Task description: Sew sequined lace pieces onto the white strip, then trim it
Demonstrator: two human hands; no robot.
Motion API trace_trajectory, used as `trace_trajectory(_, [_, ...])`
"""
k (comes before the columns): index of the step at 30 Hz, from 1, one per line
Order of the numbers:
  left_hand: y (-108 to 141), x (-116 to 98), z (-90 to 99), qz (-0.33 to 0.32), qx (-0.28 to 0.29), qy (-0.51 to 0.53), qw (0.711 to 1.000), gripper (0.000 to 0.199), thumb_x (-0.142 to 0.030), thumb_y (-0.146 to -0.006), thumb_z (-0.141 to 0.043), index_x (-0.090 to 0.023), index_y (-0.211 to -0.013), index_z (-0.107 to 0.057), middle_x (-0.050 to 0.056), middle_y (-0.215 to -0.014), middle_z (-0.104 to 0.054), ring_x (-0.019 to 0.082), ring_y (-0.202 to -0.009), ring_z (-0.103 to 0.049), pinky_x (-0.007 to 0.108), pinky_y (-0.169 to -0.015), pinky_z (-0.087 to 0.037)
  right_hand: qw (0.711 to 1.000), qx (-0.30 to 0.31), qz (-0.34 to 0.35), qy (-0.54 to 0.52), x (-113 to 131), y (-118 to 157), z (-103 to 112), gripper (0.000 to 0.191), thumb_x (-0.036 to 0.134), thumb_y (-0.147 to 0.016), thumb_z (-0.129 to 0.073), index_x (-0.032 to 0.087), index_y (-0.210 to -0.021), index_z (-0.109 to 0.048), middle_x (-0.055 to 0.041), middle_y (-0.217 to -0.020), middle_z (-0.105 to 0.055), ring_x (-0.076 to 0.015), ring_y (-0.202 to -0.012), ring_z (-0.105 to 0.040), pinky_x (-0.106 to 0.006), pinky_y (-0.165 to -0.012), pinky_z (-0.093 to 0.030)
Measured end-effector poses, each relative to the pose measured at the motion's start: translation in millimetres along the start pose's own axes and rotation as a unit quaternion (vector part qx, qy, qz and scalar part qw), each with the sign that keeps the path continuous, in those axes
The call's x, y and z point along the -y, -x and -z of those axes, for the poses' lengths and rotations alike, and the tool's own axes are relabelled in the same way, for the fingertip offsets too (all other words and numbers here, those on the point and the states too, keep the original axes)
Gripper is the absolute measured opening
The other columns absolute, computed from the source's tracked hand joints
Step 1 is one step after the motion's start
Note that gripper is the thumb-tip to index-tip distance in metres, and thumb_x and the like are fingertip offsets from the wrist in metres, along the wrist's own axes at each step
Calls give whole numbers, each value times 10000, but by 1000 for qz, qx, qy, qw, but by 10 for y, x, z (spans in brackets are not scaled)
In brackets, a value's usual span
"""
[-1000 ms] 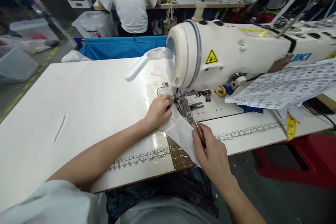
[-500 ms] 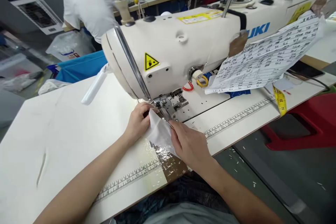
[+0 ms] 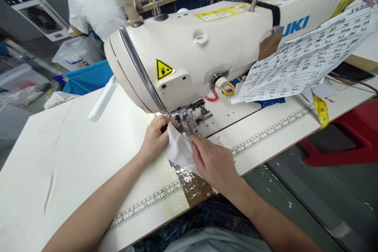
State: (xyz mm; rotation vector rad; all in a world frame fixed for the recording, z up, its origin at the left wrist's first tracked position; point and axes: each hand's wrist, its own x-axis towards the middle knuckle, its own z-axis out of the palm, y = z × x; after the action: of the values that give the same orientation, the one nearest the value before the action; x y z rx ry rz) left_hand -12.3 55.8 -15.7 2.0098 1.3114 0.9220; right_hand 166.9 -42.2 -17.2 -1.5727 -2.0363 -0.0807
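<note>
A small piece of white fabric (image 3: 180,145) lies at the needle area of a cream sewing machine (image 3: 189,55), its near part draping over the table edge side. My left hand (image 3: 155,136) is closed on the fabric's left edge, fingertips close beside the presser foot (image 3: 184,117). On the other side, my right hand (image 3: 217,163) pinches the fabric's right edge between thumb and fingers, just in front of the metal parts by the foot. The fingertips of both hands are partly hidden.
Handwritten paper sheets (image 3: 307,55) hang from the machine arm. A yellow tape measure (image 3: 320,110) hangs over the table edge near a red stool (image 3: 345,138). Printed rulers (image 3: 147,204) run along the white table (image 3: 97,149). A person in white (image 3: 94,8) is behind.
The view has shifted slightly, so the machine and papers appear a little displaced. Both hands keep their grip on the white fabric, with hardly any visible movement.
</note>
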Motion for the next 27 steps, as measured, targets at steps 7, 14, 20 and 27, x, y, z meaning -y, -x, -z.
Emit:
trace_trajectory(7, [-1, 9, -5, -2, -3, -1, 1000, 177, -312, -867, -579, -222, -804, -718, 34, -911, -710, 206, -908, -626, 355, -825, -482, 1000, -2, -4, -17, -3, 6, -4, 281, 177, -982, -425, 131, -1130, -659, -52, -884, -775, -140, -605, -682, -272, -464, -389])
trace_trajectory(14, [0, -7, 0, 2, -6, 0, 1000, 162, -332, -846, -604, -232, -796, -721, 33, -906, -703, 209, -894, -623, 355, -806, -485, 1000, 0, -2, -18, -5, 4, -4, 282, 186, -983, -438, 126, -1141, -664, -50, -891, -774, -138, -579, -669, -268, -450, -369])
trace_trajectory(20, [-3, 3, -4, 8, -2, 0, 1000, 169, -356, -839, -614, -228, -811, -721, 43, -913, -704, 221, -899, -622, 373, -809, -493, 1000, 11, -6, -17, -1, 2, -3, 282, 193, -989, -431, 139, -1142, -663, -44, -895, -776, -137, -592, -670, -270, -465, -347])
trace_trajectory(27, [4, 2, -3, -24, 4, -24, 999, 184, -369, -873, -587, -226, -812, -685, 43, -917, -702, 214, -907, -616, 376, -825, -503, 999, 44, -16, -3, 5, -21, 8, 286, 207, -997, -423, 157, -1168, -646, -41, -921, -774, -140, -611, -684, -274, -467, -341])
